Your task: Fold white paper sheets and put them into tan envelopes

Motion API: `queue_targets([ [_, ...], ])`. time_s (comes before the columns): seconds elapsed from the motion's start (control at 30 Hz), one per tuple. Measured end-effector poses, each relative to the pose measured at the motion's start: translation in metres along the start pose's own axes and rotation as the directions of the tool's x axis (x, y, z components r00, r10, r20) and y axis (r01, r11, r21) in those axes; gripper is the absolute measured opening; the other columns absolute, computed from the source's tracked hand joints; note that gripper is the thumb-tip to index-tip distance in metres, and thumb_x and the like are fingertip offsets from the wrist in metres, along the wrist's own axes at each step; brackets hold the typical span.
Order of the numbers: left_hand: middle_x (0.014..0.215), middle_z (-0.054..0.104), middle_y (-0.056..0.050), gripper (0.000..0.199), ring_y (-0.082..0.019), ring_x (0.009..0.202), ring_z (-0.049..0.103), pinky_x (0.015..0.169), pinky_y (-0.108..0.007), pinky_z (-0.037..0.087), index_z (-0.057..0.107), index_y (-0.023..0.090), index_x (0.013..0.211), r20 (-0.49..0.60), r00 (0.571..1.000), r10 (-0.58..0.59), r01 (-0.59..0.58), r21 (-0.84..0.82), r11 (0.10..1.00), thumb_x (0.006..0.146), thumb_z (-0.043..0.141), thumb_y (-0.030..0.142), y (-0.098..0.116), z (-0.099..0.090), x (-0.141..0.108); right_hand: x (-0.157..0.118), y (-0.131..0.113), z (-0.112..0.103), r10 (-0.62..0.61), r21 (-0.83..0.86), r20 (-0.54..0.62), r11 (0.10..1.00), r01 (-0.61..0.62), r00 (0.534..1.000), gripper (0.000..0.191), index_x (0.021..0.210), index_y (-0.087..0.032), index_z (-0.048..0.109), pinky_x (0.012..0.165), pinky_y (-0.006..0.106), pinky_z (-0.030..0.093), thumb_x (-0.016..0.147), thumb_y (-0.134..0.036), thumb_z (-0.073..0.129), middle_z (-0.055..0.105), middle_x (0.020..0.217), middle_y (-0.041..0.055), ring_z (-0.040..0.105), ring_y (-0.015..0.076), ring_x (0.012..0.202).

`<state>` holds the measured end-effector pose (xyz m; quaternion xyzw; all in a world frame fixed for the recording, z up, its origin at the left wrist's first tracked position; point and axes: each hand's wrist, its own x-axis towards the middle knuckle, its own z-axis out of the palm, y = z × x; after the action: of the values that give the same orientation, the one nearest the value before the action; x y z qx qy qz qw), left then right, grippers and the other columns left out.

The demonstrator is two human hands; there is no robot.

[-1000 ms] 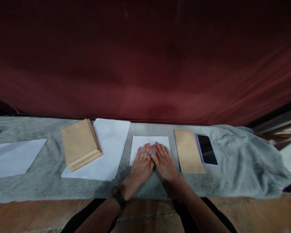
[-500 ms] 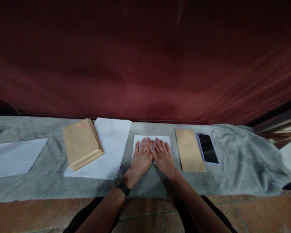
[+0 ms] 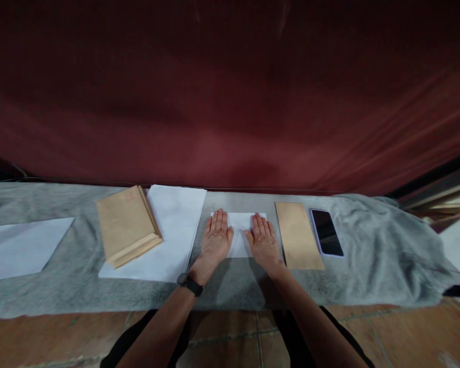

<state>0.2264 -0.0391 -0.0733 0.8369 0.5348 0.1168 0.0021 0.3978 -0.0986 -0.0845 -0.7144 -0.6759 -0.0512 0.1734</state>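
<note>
A small white sheet of paper (image 3: 239, 240), which looks folded, lies flat on the grey cloth in front of me. My left hand (image 3: 216, 237) rests palm down on its left side, fingers stretched out and pointing away from me. On the right side my right hand (image 3: 263, 241) lies flat in the same way, its thumb pointing inward. Bare paper shows between the two hands. Just right of my right hand lies a single brown envelope (image 3: 299, 236).
A stack of brown envelopes (image 3: 126, 222) sits partly on a pile of white paper (image 3: 178, 214) to the left. Farther left is another white sheet (image 3: 23, 248). A phone (image 3: 327, 232) lies beside the single envelope. The grey cloth (image 3: 387, 255) is rumpled at right; a dark red surface (image 3: 230, 128) rises behind.
My hands were together at the middle of the paper. They have slid apart toward its left and right edges, uncovering the centre.
</note>
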Motion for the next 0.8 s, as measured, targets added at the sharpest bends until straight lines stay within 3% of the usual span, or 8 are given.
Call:
queue_targets([
  [0.5,0.158,0.041,-0.026,0.065,-0.035,0.152,0.033,0.123,-0.051,0.032,0.040,-0.003,0.151,-0.124,0.976,-0.179,0.177,-0.020,0.984,0.102,0.036,0.038,-0.007,0.006,-0.007,-0.011,0.009,0.005,0.094,-0.009,-0.051,0.996,-0.094,0.994,0.075,0.156,0.006,0.030,0.119,0.056,0.034,0.107,-0.051,0.029,0.034,0.160,0.0312,0.033,0.0375,0.151],
  [0.67,0.158,0.038,-0.030,0.065,-0.037,0.153,0.030,0.123,-0.054,0.031,0.037,-0.007,0.152,-0.159,0.976,-0.148,0.144,-0.037,0.989,0.104,0.032,0.038,-0.003,-0.005,-0.012,-0.017,0.013,-0.005,0.080,0.033,-0.076,0.996,-0.078,0.994,0.071,0.160,0.002,0.023,0.120,0.057,0.034,0.108,-0.047,0.028,0.032,0.162,0.0288,0.031,0.0367,0.152],
  [0.8,0.164,0.031,-0.025,0.064,-0.033,0.156,0.023,0.125,-0.053,0.029,0.023,0.000,0.159,-0.167,0.986,0.001,-0.014,-0.078,0.997,0.105,0.032,0.032,0.010,-0.010,-0.030,-0.026,0.004,-0.017,-0.028,0.130,-0.076,0.991,0.038,0.997,0.066,0.164,-0.007,0.009,0.122,0.056,0.034,0.109,-0.040,0.027,0.026,0.167,0.0227,0.022,0.0324,0.156],
])
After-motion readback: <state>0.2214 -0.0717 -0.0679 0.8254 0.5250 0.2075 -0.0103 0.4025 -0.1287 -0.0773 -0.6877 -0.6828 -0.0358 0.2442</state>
